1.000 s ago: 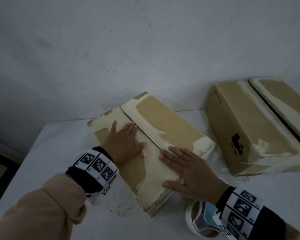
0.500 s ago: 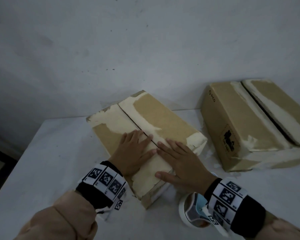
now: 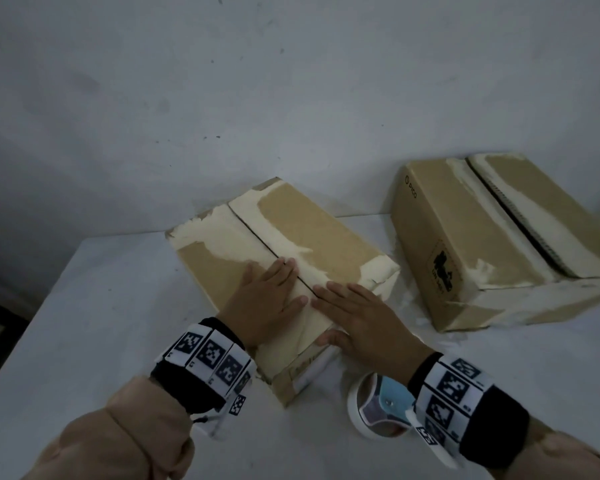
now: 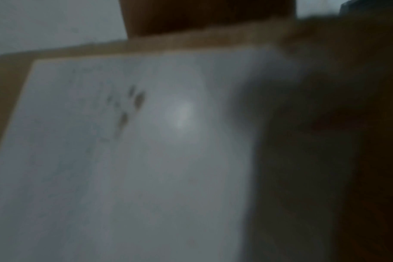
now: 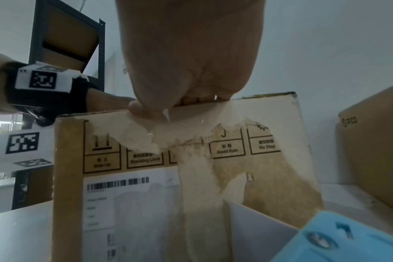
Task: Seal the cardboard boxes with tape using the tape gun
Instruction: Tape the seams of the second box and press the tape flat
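Observation:
A brown cardboard box [image 3: 329,244] with torn pale patches lies on the white table [image 3: 94,306], its two top flaps meeting at a centre seam. My left hand [image 3: 267,299] lies flat on the left flap by the seam. My right hand [image 3: 357,313] lies flat on the right flap, thumb hanging over the near edge. A blue tape gun [image 3: 385,407] with a white tape roll stands on the table under my right wrist. The right wrist view shows the box's [image 5: 191,168] labelled near face, with the tape gun [image 5: 339,239] at the lower right. The left wrist view is blurred.
A second, larger cardboard box [image 3: 499,247] with its top seam parted stands at the right, by the grey wall [image 3: 291,98]. The table's left edge drops off at the far left. A dark metal shelf [image 5: 65,39] appears in the right wrist view.
Both hands have slid together toward the seam and nearer the box's near end. The box has shifted a little toward me.

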`<state>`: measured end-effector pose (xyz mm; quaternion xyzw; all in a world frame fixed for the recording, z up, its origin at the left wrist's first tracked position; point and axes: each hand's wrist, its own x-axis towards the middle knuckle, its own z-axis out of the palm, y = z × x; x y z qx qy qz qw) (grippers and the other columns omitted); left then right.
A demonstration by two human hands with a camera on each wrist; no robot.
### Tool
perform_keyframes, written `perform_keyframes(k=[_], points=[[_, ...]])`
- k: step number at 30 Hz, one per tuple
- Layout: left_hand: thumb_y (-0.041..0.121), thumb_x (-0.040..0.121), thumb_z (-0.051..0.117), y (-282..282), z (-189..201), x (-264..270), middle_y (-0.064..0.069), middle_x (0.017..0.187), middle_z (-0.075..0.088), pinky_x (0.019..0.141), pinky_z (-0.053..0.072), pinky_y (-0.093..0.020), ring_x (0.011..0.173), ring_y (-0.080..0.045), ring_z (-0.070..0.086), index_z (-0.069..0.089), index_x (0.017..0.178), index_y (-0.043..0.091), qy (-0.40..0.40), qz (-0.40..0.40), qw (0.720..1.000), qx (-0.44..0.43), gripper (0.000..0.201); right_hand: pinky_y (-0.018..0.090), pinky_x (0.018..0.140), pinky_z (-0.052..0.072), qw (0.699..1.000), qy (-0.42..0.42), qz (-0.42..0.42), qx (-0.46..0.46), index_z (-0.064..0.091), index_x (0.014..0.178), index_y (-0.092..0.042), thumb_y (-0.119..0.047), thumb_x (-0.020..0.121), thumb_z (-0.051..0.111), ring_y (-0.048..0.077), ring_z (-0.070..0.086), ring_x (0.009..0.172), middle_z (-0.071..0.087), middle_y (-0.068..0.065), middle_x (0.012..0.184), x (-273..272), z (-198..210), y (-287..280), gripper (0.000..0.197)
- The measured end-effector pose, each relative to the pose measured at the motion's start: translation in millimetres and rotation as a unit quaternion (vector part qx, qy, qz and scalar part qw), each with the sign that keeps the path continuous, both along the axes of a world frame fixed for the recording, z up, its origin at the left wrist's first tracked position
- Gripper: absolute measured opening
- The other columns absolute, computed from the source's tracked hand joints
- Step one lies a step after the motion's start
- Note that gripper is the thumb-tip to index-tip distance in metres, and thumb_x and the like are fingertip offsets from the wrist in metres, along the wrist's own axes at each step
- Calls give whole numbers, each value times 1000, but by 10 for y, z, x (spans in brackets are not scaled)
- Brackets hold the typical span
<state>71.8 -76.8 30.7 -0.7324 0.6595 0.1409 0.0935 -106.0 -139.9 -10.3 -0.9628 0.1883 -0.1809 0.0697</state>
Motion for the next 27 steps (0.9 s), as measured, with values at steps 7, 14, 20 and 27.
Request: perform_keyframes(k=[7, 14, 20, 27], points=[[59, 77, -6, 94, -5, -41, 5, 158, -9, 115, -3, -47, 144, -8, -5, -2, 149, 17, -2, 15, 1000, -6, 83, 27, 103, 22, 999, -21, 21, 41, 60, 119, -4, -59, 93, 21, 20, 46, 122, 57, 11, 129, -27, -35, -30, 72], [68, 67, 0, 517, -103, -381, 1, 158, 6, 114, 8, -53, 146, -15, 6, 9, 148, 18, -7, -25, 999, -38, 96, 24, 107, 19, 998, -64, -17, 19, 67, 108, -3, -43, 100, 21, 25, 57, 114, 66, 13, 117, -132, -89, 64, 61], [45, 79, 33, 530, -144, 24, 6, 119, 66, 69, 55, -48, 104, -16, 66, 62, 118, 25, -63, -93, 985, -131, 53, 32, 96, 33, 996, -83, -45, -3, 69, 102, 0, -23, 99, 28, 32, 66, 100, 69, 16, 108, 183, -94, 240, 47], [24, 75, 48, 624, -210, 209, 4, 113, 69, 78, 53, -41, 101, -18, 68, 64, 109, 25, -21, -81, 970, -230, 37, 31, 102, 25, 998, -29, 11, 57, 63, 114, 0, -5, 75, 33, 32, 60, 110, 65, 15, 118, 205, 3, 233, 49]])
